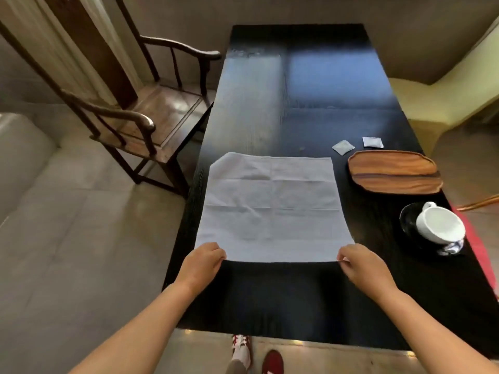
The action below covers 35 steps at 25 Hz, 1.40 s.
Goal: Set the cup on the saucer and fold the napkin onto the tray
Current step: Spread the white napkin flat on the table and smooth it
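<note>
A pale grey napkin (272,206) lies spread flat on the black table (297,103), showing old fold creases. My left hand (204,261) pinches its near left corner and my right hand (361,261) pinches its near right corner. An oval wooden tray (395,171) sits to the right of the napkin with nothing on it. Nearer on the right, a white cup (440,225) stands on a dark saucer (407,220), its handle pointing away from me.
Two small grey sachets (343,147) (372,142) lie just beyond the tray. A wooden armchair (151,114) stands at the table's left side, a pale sofa (40,211) further left. A shiny wrapper (451,248) lies by the saucer. A red strip (479,244) runs along the table's right edge.
</note>
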{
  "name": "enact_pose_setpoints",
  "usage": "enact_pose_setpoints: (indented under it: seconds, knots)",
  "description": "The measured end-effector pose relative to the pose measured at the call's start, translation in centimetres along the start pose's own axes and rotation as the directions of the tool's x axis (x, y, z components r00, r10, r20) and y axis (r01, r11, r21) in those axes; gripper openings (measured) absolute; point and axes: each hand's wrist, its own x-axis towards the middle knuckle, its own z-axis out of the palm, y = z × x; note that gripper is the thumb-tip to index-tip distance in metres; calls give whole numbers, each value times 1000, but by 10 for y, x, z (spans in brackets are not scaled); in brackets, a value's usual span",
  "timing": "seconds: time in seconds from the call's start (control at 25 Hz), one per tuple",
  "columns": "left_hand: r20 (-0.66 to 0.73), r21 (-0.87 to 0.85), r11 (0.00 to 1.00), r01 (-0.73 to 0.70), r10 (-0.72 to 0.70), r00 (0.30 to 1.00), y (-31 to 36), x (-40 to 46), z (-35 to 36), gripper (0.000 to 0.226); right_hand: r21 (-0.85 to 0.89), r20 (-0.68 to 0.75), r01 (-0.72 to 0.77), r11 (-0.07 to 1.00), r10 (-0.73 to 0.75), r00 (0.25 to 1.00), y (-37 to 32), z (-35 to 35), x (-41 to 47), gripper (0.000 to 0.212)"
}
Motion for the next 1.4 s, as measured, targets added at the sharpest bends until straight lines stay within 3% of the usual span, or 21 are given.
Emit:
enact_pose_setpoints:
  seconds: [0.12, 0.28, 0.48, 0.72, 0.84, 1.0, 1.08, 1.2, 1.32, 1.4]
  knots:
    - [28, 9, 999, 43, -43, 999, 5, -31, 34, 12, 11, -65, 51, 999, -50, 997, 11, 39, -33, 11]
    - [-40, -19, 999, 33, -34, 999, 10, -73, 69, 2, 35, -165, 103, 994, -95, 982, 24, 78, -76, 8]
    - [-119, -25, 1000, 9, -12, 993, 5, -109, 96, 4, 67, -205, 47, 997, -33, 978, 33, 99, -119, 10]
    - [-224, -16, 999, -30, 25, 974, -6, -136, 115, 18, 46, -222, 99, 994, -86, 971, 32, 113, -142, 2]
    - [-241, -39, 999, -23, 13, 971, -4, -141, 116, 16, 37, -251, 74, 997, -62, 966, 30, 113, -143, 20]
    - [-326, -146, 988, 44, -90, 941, 31, -115, 113, 30, 88, -307, -82, 993, 106, 946, -6, 116, -127, 43]
    - [-267, -115, 993, 34, -64, 962, 66, -82, 122, 41, 80, -255, -111, 991, 128, 959, -38, 123, -106, 51]
    - [-66, 55, 997, 44, -41, 997, 100, -41, 149, 53, 12, -123, -127, 992, 128, 984, -75, 141, -72, 56]
    - [40, 210, 978, 14, -23, 999, 89, -36, 170, 54, -91, -44, -123, 988, 120, 992, -76, 158, -60, 58]
    - [51, 222, 975, 12, -24, 998, 73, -38, 167, 60, -126, -28, -122, 984, 120, 992, -62, 159, -62, 62]
